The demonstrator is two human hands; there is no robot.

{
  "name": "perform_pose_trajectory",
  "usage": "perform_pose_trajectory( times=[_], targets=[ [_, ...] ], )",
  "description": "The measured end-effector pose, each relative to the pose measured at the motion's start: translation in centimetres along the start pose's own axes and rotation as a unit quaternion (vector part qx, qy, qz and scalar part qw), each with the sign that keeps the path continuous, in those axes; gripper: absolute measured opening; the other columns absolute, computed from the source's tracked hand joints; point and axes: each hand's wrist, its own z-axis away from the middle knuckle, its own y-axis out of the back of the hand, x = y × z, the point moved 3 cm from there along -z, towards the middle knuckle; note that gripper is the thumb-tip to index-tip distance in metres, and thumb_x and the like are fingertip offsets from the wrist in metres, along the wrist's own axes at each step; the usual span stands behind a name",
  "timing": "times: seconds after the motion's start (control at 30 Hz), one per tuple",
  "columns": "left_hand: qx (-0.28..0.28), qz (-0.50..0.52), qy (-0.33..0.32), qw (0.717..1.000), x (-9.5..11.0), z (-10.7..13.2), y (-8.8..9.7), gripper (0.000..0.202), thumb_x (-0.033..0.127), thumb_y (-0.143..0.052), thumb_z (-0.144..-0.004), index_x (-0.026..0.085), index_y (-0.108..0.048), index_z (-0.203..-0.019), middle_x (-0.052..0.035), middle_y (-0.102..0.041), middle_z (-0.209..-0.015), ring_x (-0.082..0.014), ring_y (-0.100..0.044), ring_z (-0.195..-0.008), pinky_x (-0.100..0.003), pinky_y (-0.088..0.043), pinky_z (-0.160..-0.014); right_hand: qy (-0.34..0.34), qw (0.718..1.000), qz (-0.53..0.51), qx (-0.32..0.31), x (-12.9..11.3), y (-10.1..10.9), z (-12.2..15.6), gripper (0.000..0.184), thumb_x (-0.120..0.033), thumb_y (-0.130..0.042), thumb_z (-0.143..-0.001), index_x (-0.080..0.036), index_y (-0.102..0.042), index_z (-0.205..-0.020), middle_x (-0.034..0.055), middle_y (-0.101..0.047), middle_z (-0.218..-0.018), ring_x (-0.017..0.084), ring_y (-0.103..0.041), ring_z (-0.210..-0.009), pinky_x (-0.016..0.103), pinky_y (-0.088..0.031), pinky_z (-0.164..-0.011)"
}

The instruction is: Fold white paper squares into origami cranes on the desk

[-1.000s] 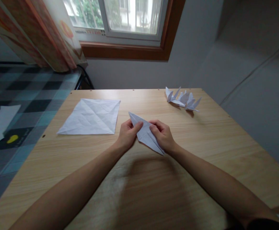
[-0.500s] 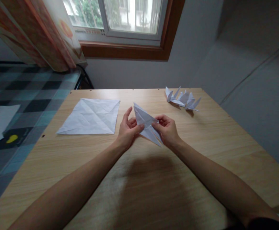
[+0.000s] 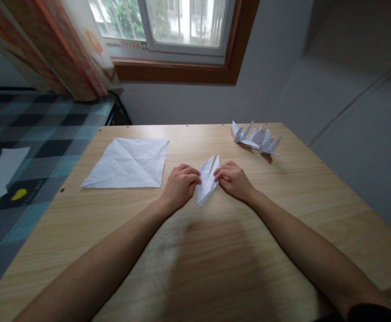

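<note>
A folded white origami paper (image 3: 206, 181) is held between my two hands over the middle of the wooden table. Its shape is a narrow diamond with a slit between two points at the far end; the single tip faces me. My left hand (image 3: 183, 185) pinches its left edge, thumb and fingers closed. On the opposite edge, my right hand (image 3: 233, 180) grips it with bent fingers. Left of my hands, a creased square sheet of white paper (image 3: 128, 163) lies flat. Several folded paper cranes (image 3: 257, 137) stand close together at the far right.
The wooden table (image 3: 115, 232) reaches to the wall below a window (image 3: 185, 27). To the left is a checked cloth surface (image 3: 64, 116) with white paper pieces (image 3: 6, 172) and a black item with a yellow mark (image 3: 19, 194). A curtain (image 3: 64, 49) hangs above it.
The folded paper has been turned, so its split points now face away and its single tip faces me. Both hands have shifted their grip, and the left fingers have closed in.
</note>
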Motion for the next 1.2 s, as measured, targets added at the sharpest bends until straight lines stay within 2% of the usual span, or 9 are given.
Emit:
perform_pose_trajectory(
  times=[0.07, 0.17, 0.3, 0.37, 0.5, 0.67, 0.83, 1.03, 1.2],
  targets=[
    [-0.043, -0.011, 0.009, 0.999, 0.1, 0.0, -0.3, 0.026, 0.007, -0.052, -0.081, 0.021, -0.074, -0.079, -0.0037, -0.077, -0.095, -0.0227, -0.063, -0.097, -0.043, -0.048, -0.093, -0.011, 0.998, 0.012, -0.053, 0.3, -0.2, 0.0, 0.022, -0.002, -0.056, -0.071, -0.021, -0.067, -0.07, 0.0047, -0.074, -0.084, 0.023, -0.061, -0.085, 0.039, -0.049, -0.083],
    [-0.064, -0.041, 0.017, 0.997, 0.7, 0.0, -0.3, 0.021, 0.018, -0.051, -0.089, 0.018, -0.072, -0.087, -0.007, -0.075, -0.095, -0.0247, -0.063, -0.097, -0.044, -0.048, -0.091, -0.058, 0.996, 0.014, -0.072, 0.3, -0.3, 0.0, 0.02, -0.005, -0.056, -0.072, -0.02, -0.068, -0.076, 0.005, -0.07, -0.08, 0.022, -0.061, -0.081, 0.037, -0.05, -0.08],
    [-0.106, -0.089, -0.009, 0.99, 1.7, 0.2, -0.3, 0.022, 0.035, -0.057, -0.091, 0.018, -0.069, -0.094, -0.0099, -0.071, -0.103, -0.0269, -0.063, -0.1, -0.044, -0.047, -0.091, -0.053, 0.995, 0.02, -0.087, -0.1, -0.6, -0.1, 0.039, -0.006, -0.054, -0.073, -0.018, -0.068, -0.107, 0.01, -0.067, -0.107, 0.024, -0.061, -0.096, 0.039, -0.05, -0.09],
    [-0.123, -0.1, -0.016, 0.987, 2.0, 0.2, -0.5, 0.023, 0.039, -0.06, -0.09, 0.018, -0.068, -0.098, -0.0102, -0.069, -0.108, -0.0268, -0.063, -0.102, -0.044, -0.047, -0.093, -0.036, 0.994, 0.026, -0.099, -0.2, -0.8, 0.0, 0.044, -0.005, -0.053, -0.072, -0.017, -0.067, -0.112, 0.0117, -0.065, -0.114, 0.026, -0.059, -0.105, 0.042, -0.048, -0.096],
    [-0.14, -0.115, -0.014, 0.983, 2.2, 0.2, -0.5, 0.026, 0.04, -0.059, -0.091, 0.017, -0.066, -0.102, -0.0106, -0.068, -0.109, -0.0272, -0.063, -0.104, -0.043, -0.046, -0.094, -0.041, 0.992, 0.023, -0.113, -0.1, -0.7, 0.0, 0.037, -0.006, -0.055, -0.072, -0.018, -0.068, -0.105, 0.0091, -0.064, -0.101, 0.023, -0.059, -0.093, 0.038, -0.05, -0.087],
    [-0.138, -0.115, -0.006, 0.984, 2.4, 0.2, -0.5, 0.026, 0.039, -0.056, -0.093, 0.017, -0.066, -0.104, -0.0111, -0.067, -0.106, -0.0286, -0.062, -0.104, -0.045, -0.046, -0.093, -0.007, 0.991, 0.033, -0.127, -0.1, 0.2, 0.0, 0.024, -0.004, -0.056, -0.068, -0.019, -0.07, -0.08, 0.0061, -0.067, -0.086, 0.021, -0.059, -0.081, 0.033, -0.049, -0.077],
    [-0.131, -0.118, -0.009, 0.984, 2.3, 0.3, -0.7, 0.03, 0.037, -0.055, -0.094, 0.021, -0.065, -0.118, -0.0109, -0.066, -0.112, -0.029, -0.059, -0.108, -0.046, -0.046, -0.094, 0.024, 0.985, 0.057, -0.161, -0.1, 1.2, -0.2, 0.023, -0.004, -0.056, -0.065, -0.021, -0.071, -0.067, 0.0043, -0.076, -0.086, 0.021, -0.063, -0.078, 0.035, -0.05, -0.081],
    [-0.148, -0.098, -0.013, 0.984, 2.0, 0.5, -0.9, 0.033, 0.036, -0.056, -0.093, 0.017, -0.063, -0.12, -0.0143, -0.06, -0.137, -0.0339, -0.051, -0.131, -0.052, -0.04, -0.106, 0.011, 0.974, 0.096, -0.206, -0.5, 2.0, -0.7, 0.018, -0.006, -0.057, -0.066, -0.02, -0.067, -0.066, 0.0044, -0.072, -0.079, 0.02, -0.061, -0.074, 0.033, -0.047, -0.075],
    [-0.161, -0.067, -0.005, 0.985, 1.7, 0.3, -0.9, 0.043, 0.043, -0.053, -0.094, 0.017, -0.059, -0.127, -0.0144, -0.061, -0.138, -0.0342, -0.05, -0.134, -0.054, -0.037, -0.11, -0.006, 0.972, 0.124, -0.2, -0.8, 2.1, -0.8, 0.004, -0.017, -0.067, -0.073, -0.019, -0.066, -0.077, 0.0029, -0.064, -0.074, 0.019, -0.056, -0.072, 0.03, -0.041, -0.069]
  ],
)
